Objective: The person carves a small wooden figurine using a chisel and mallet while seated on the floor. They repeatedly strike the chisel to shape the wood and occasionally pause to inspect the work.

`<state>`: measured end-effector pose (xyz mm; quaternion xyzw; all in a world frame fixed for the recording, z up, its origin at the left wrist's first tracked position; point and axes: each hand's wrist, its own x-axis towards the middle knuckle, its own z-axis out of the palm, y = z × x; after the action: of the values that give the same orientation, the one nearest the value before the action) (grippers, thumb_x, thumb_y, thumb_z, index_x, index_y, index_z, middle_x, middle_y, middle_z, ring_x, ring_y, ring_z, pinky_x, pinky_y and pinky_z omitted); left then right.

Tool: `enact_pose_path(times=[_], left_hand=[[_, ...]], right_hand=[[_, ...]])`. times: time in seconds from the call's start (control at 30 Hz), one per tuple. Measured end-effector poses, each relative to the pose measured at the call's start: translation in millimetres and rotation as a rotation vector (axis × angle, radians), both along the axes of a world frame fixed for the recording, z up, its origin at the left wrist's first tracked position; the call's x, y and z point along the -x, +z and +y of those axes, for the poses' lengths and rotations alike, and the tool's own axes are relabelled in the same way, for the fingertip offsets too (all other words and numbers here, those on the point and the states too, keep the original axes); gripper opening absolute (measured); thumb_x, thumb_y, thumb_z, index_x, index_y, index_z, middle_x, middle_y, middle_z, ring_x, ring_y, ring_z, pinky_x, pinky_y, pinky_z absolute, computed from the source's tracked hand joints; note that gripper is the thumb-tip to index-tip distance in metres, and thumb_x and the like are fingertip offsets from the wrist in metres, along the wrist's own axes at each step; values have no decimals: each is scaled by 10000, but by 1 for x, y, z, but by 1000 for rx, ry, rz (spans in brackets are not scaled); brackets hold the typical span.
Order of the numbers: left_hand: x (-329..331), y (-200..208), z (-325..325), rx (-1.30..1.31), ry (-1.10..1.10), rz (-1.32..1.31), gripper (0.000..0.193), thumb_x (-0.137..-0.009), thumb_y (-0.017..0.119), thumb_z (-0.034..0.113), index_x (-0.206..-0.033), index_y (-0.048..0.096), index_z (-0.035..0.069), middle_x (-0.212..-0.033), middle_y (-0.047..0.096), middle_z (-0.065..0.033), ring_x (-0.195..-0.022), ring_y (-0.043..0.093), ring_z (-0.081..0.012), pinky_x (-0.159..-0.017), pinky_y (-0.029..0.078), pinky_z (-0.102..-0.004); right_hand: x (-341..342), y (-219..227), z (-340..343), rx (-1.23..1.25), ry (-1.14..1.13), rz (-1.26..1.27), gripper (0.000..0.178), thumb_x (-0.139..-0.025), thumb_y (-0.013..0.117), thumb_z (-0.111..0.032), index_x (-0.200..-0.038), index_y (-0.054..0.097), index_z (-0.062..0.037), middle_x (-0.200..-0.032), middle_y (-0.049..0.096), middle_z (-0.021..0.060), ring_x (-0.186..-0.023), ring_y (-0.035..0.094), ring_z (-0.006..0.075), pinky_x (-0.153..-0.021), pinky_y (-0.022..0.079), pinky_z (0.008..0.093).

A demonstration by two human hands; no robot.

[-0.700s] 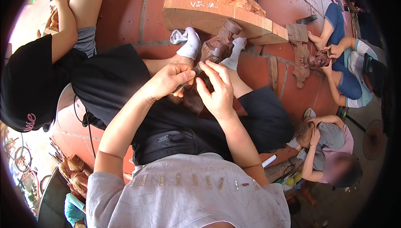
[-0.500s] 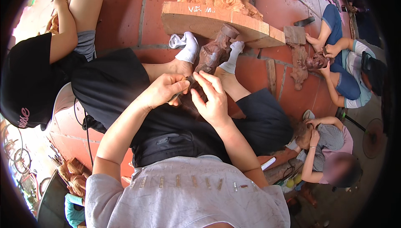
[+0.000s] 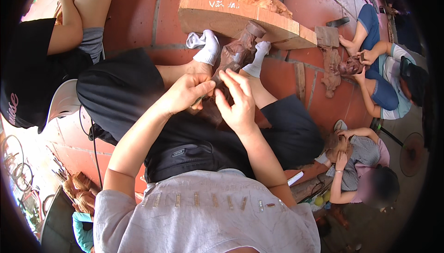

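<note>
A dark reddish-brown carved wooden figure (image 3: 237, 50) leans between my feet, its base at the far end and its near part hidden under my hands. My left hand (image 3: 190, 92) is closed, thumb and fingers pinching a small dark, flat strip (image 3: 225, 71) that looks like sandpaper. The strip lies against the carving. My right hand (image 3: 239, 101) has its fingers stretched out and apart, their tips on the strip and the wood. The thumb of that hand points toward my left hand.
A large pale wood carving on a thick base (image 3: 231, 14) stands just beyond my feet. On the right, a co-worker handles a dark carved figure (image 3: 350, 65); another person (image 3: 356, 160) sits nearer. A person in black (image 3: 27, 74) sits close on my left. A wood strip (image 3: 300, 81) lies on red tiles.
My left hand has moved slightly away from me, and more of the dark strip shows beyond its fingers. My right fingertips have shifted a little along the carving.
</note>
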<state>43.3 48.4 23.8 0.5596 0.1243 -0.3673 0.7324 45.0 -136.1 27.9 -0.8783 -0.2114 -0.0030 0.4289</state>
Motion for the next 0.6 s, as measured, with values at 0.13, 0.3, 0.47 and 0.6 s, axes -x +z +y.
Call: enact_pose_path(times=[0.13,0.3,0.47,0.6], left_hand=[[9,3,5,-23,-47,14,308,-969,533,296,-792,574,46,-664,561,-11,-490,516,-63,-467,388,-194],[4,6,1,-64,20,-41,319,-970,535,306,-798,578,40,-660,557,1,-492,509,-57,-466,393,-195],[18,2,1,-54,-9,11,304,-976,521,270,-795,563,31,-612,502,18,-477,477,-66,-456,409,-227],[16,7,-15,-138,15,-78,318,-980,520,288,-819,569,18,-646,535,8,-494,494,-58,-466,416,-210]], right_hand=[[10,-4,-2,2,41,29,429,-792,681,-69,-1209,593,-21,-1184,563,169,-1060,587,306,-913,491,366],[0,4,4,-15,4,32,411,-797,677,-63,-1194,594,-3,-1185,562,173,-1048,590,309,-892,492,365],[16,-6,-2,-25,57,55,420,-796,674,-57,-1205,593,-11,-1196,561,170,-1069,586,309,-913,489,371],[2,3,-11,-40,34,-4,408,-802,659,-55,-1202,591,-4,-1192,566,170,-1062,584,312,-913,486,371]])
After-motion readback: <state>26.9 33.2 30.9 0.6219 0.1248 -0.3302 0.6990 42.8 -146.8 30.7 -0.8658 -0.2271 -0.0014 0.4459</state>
